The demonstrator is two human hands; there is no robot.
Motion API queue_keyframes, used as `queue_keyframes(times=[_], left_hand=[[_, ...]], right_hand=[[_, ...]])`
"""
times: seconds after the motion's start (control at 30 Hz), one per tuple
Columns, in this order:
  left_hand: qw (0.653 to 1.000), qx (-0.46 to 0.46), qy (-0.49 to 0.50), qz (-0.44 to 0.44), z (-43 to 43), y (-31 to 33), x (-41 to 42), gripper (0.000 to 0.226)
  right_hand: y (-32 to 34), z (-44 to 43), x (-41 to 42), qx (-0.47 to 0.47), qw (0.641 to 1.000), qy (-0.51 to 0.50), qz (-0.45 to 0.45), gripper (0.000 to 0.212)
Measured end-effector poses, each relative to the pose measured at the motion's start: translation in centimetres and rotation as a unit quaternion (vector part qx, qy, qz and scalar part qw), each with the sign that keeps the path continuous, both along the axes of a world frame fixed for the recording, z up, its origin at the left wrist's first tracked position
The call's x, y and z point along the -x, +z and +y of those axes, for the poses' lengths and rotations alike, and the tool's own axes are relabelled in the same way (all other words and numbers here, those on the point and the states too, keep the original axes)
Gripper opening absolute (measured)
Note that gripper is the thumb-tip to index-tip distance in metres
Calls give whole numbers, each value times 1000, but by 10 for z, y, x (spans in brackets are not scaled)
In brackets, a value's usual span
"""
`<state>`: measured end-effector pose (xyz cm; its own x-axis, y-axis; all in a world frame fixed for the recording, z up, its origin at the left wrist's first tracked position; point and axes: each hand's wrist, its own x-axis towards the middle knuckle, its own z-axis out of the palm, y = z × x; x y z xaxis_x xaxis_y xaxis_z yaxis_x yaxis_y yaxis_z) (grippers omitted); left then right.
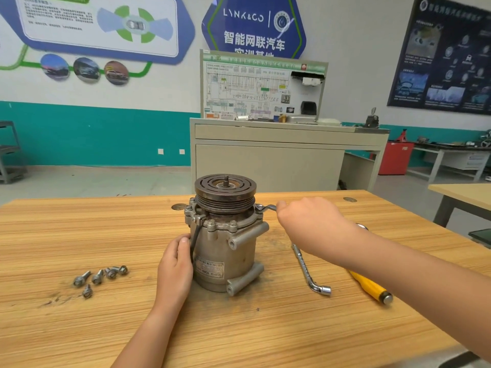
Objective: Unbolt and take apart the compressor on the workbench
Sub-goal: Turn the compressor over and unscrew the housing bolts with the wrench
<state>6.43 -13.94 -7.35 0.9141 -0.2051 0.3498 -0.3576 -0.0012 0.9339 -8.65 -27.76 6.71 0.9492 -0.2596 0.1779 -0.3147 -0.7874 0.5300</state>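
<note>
The grey metal compressor (225, 251) stands upright in the middle of the wooden workbench (79, 235), its dark grooved pulley (225, 193) on top. Several bolts still sit in the flange under the pulley. My left hand (175, 264) grips the left side of the compressor body, thumb by a black strap. My right hand (308, 221) grips the handle of a small silver wrench (265, 207), whose head sits on a flange bolt at the right side. Several loose bolts (99, 277) lie on the bench to the left.
An L-shaped chrome socket wrench (309, 269) lies right of the compressor. A yellow-handled tool (370, 286) lies further right, partly under my forearm. Behind the bench stand a grey training cabinet (279, 155) with a wiring board and another table (462, 195) at the right.
</note>
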Motion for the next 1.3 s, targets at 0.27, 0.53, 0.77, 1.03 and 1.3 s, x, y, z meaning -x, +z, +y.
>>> queue_keyframes(times=[0.27,0.53,0.77,1.03,1.3], left_hand=[[1000,4,-3,1,0,2,1,31],[1000,8,-1,-2,-1,1,-1,28],[1000,7,0,-4,0,2,0,27],[1000,2,0,-3,0,2,2,30],[1000,3,-2,3,0,2,1,30]], right_hand=[[6,-51,-13,91,996,19,-10,38],[-18,-65,-77,23,978,147,-149,19],[-13,-63,-47,-194,911,78,-355,26],[-21,-12,16,-114,984,-14,-134,46],[-11,8,6,-44,997,-37,-47,44]])
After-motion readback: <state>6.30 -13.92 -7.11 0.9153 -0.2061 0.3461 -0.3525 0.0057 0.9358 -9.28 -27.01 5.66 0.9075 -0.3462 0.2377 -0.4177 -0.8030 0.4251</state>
